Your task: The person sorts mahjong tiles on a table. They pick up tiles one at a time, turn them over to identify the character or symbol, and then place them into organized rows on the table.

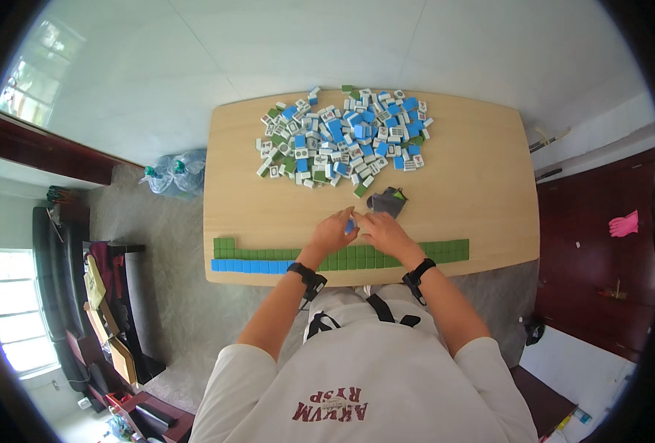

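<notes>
My left hand (330, 230) and my right hand (381, 231) meet above the near middle of the wooden table, their fingertips close together. Between them shows a blue-backed mahjong tile (350, 226), partly covered by the fingers; my left hand seems to grip it, while what my right fingers touch is unclear. Just beyond my right hand lies a dark grey cloth (388, 201) with a bit of green. Below my hands run rows of green-backed tiles (355, 258), with blue-backed tiles (255, 266) along the near left edge. My forearms hide parts of these rows.
A loose heap of mixed blue and green mahjong tiles (338, 138) covers the far middle of the table (482, 166). The wall stands behind the far edge. Large clear plastic bottles (180, 173) sit on the floor at the left.
</notes>
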A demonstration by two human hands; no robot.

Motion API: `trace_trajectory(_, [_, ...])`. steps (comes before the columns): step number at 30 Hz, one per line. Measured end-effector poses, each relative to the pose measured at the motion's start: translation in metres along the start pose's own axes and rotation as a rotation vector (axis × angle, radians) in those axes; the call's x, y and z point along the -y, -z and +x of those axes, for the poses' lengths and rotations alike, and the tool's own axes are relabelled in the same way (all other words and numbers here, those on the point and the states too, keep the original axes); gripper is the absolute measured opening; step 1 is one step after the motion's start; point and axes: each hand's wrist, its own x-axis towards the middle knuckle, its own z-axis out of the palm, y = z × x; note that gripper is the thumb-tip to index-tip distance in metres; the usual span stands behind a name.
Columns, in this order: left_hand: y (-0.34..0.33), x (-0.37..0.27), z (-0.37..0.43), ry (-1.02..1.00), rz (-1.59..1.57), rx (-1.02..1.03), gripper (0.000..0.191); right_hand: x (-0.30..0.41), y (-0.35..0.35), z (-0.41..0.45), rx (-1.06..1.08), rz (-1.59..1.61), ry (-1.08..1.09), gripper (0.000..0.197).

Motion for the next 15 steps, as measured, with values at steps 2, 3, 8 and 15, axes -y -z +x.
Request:
trace_trajectory(2, [0.005, -0.009, -0.001, 0.038, 0.002, 0.057, 0.059, 0.003, -0.001, 0.001, -0.041, -0.025, 0.033, 0.053])
trace_trajectory(3, [0.008, -0.016, -0.001, 0.086, -0.007, 0.121, 0.064, 0.005, -0.001, -0.001, -0.048, -0.001, 0.053, 0.051])
trace_trajectory(8, [0.017, -0.039, 0.000, 0.056, 0.087, 0.109, 0.065, 0.010, 0.000, -0.005, -0.103, 0.024, 0.108, 0.042])
trace_trajectory(15, [0.017, -0.050, -0.010, 0.060, 0.109, 0.132, 0.053, 0.009, 0.008, -0.009, -0.198, -0.032, 0.202, 0.039])
